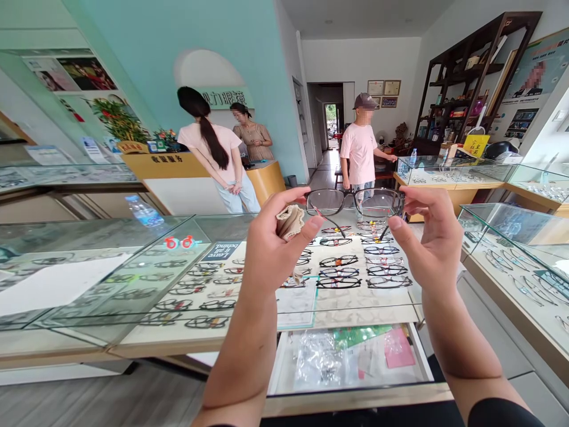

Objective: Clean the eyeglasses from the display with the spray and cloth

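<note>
Raised above the glass counter is a pair of dark-framed eyeglasses (353,193), held level between my two hands. My left hand (275,243) pinches the left end of the frame and also keeps a crumpled beige cloth (291,222) in its palm. At the other end, my right hand (429,237) grips the frame near the hinge with thumb and fingers. The temples point back toward me. Beneath the glasses, rows of eyeglasses (340,273) lie inside the glass display case (208,225).
An open drawer (424,362) with plastic bags sits below the counter. A water bottle (144,212) stands on the glass at left. Beyond are a person in pink (360,151), a person with a ponytail (217,142) and another behind a desk (253,136). More display cases (524,237) flank the right.
</note>
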`<state>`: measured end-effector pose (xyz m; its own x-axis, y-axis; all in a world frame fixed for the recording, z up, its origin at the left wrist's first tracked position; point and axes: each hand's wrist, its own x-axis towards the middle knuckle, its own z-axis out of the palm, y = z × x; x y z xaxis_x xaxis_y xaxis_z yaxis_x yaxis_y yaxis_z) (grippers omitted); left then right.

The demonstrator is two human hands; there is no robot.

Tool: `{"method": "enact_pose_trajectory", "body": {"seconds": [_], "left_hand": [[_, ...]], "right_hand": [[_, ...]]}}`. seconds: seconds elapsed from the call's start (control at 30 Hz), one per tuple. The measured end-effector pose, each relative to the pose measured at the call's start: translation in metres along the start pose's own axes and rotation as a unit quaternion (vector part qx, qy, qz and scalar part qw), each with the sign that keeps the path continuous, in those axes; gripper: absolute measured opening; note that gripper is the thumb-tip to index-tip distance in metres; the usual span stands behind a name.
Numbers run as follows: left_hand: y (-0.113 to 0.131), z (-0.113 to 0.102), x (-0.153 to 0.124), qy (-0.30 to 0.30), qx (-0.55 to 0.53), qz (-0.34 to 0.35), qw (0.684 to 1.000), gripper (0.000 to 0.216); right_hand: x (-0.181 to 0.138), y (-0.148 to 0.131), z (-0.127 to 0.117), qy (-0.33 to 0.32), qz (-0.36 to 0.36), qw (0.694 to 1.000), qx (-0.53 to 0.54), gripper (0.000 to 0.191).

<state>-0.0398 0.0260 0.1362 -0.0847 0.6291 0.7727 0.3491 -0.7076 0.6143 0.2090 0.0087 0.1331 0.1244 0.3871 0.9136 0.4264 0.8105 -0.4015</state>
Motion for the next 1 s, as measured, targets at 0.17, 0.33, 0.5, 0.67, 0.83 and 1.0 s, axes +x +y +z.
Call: {"method": "enact_pose_trajectory", "body": {"seconds": [0.17, 0.33, 0.5, 0.67, 0.83, 1.0], "left_hand": [[0.0041, 0.0007, -0.0011, 0.001, 0.021, -0.01, 1.0, 0.045], [0.0057, 0.0028, -0.0014, 0.021, 0.019, 0.013, 1.0, 0.041], [0.0049, 0.0036, -0.002, 0.04, 0.019, 0.052, 0.998, 0.041], [0.0036, 0.003, -0.0017, 0.049, 0.02, 0.084, 0.995, 0.043], [0.0034, 0.0031, -0.001, 0.053, 0.02, 0.1, 0.993, 0.043], [0.003, 0.0035, -0.0007, 0.052, 0.024, 0.1, 0.993, 0.044]], "right_hand": [[0.0, 0.0019, -0.0004, 0.002, -0.007, 1.0, 0.007, 0.029], [-0.0005, 0.0046, -0.0005, -0.008, 0.016, 1.0, 0.026, 0.028], [-0.0009, 0.0059, -0.0003, -0.021, 0.03, 0.999, 0.027, 0.028], [-0.0006, 0.0065, 0.0006, -0.029, 0.039, 0.999, 0.019, 0.029], [-0.001, 0.0068, 0.0005, -0.03, 0.04, 0.999, 0.02, 0.03], [-0.0013, 0.0052, 0.0004, -0.022, 0.033, 0.999, 0.021, 0.03]]}}
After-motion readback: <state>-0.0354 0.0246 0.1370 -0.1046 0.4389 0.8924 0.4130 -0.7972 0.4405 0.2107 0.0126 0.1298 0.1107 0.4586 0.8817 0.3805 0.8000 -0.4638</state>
